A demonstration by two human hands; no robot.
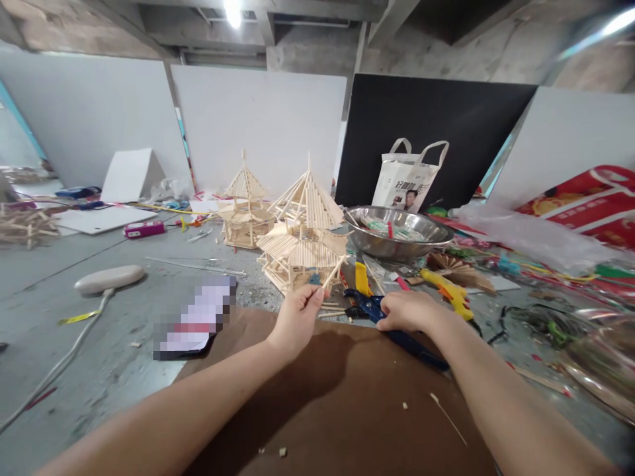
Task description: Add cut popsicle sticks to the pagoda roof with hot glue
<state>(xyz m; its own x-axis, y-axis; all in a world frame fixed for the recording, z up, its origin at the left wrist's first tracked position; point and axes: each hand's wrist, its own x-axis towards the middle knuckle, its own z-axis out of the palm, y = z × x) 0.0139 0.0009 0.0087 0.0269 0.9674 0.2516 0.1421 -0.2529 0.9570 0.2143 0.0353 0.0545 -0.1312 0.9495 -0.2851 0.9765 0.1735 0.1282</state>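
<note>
My left hand [299, 312] is closed in a pinch on a thin wooden stick [335, 274], which slants up and to the right. Just behind it stands a pavilion model [303, 250] made of pale sticks, with a pointed upper roof. A second stick pavilion [245, 210] is farther back on the left. To the right, my right hand [407, 312] is wrapped around dark blue hand pliers [371, 305]. Their jaws point left toward the pinched stick; a gap shows between the two hands. Fingers cover part of the handles.
Brown board [367, 403] with small wood scraps lies in front. A phone [198, 320] and a white corded power strip [110, 280] are on the left. Behind the right hand are a yellow glue gun [449, 289], a yellow-handled tool [362, 277] and a metal basin [404, 248].
</note>
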